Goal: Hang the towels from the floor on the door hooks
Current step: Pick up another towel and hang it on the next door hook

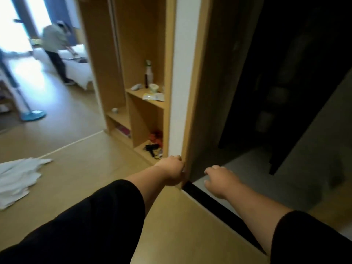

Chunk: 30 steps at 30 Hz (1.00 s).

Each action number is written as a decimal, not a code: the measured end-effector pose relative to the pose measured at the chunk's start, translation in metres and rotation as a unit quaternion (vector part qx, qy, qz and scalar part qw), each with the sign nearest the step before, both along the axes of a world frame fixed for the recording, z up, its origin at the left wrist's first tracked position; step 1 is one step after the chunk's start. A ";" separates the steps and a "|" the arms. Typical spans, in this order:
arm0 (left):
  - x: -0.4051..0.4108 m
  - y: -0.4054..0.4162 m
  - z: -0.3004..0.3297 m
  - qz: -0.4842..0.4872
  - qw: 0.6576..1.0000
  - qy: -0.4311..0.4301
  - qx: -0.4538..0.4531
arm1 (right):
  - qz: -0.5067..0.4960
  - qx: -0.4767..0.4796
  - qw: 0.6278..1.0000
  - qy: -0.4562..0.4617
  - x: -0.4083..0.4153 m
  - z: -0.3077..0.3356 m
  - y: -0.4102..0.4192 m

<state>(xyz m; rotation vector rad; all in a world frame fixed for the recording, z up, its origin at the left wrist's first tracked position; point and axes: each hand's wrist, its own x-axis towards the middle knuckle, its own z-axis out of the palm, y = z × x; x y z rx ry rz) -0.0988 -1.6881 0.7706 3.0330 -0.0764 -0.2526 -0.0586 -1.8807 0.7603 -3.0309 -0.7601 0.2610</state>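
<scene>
Head view: left hand [172, 171] curled around wooden door edge [192, 103], gripping it. Right hand [219, 181] hovers past dark threshold, fingers loosely bent, apparently empty. White towels [17, 178] heaped on floor [85, 168], far left.

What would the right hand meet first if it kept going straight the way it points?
Nothing close, apparently: the right hand points through the doorway over the grey floor into the dark room. Depth there is unclear.

- No legible text, label, brand, number or sign anywhere in view.
- Packets on the wooden shelf [150, 101]: markings too blurred to read.
- Bottle [149, 76] on the same shelf: label unreadable.
</scene>
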 end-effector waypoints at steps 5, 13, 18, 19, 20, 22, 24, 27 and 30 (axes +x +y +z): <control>-0.055 0.075 -0.009 0.137 0.990 -0.003 0.026 | 0.117 0.044 0.992 0.000 -0.014 0.001 0.096; -0.172 0.208 -0.008 0.292 0.955 0.004 0.051 | 0.314 0.025 0.949 -0.016 -0.071 0.009 0.259; -0.239 0.296 -0.007 0.365 0.929 0.025 0.059 | 0.409 0.021 0.912 -0.023 -0.121 0.016 0.363; -0.251 0.314 -0.007 0.376 0.925 0.025 0.058 | 0.423 0.020 0.905 -0.025 -0.129 0.016 0.384; -0.261 0.333 -0.006 0.386 0.920 0.024 0.059 | 0.434 0.021 0.900 -0.025 -0.136 0.018 0.404; -0.282 0.369 -0.004 0.407 0.911 0.022 0.059 | 0.449 0.023 0.893 -0.017 -0.149 0.020 0.444; -0.299 0.403 -0.003 0.424 0.904 0.017 0.052 | 0.456 0.025 0.889 -0.011 -0.158 0.022 0.481; -0.318 0.448 -0.007 0.448 0.894 0.009 0.035 | 0.458 0.029 0.888 -0.006 -0.165 0.020 0.527; -0.325 0.483 -0.015 0.457 0.889 0.009 0.023 | 0.463 0.021 0.886 -0.003 -0.165 0.012 0.568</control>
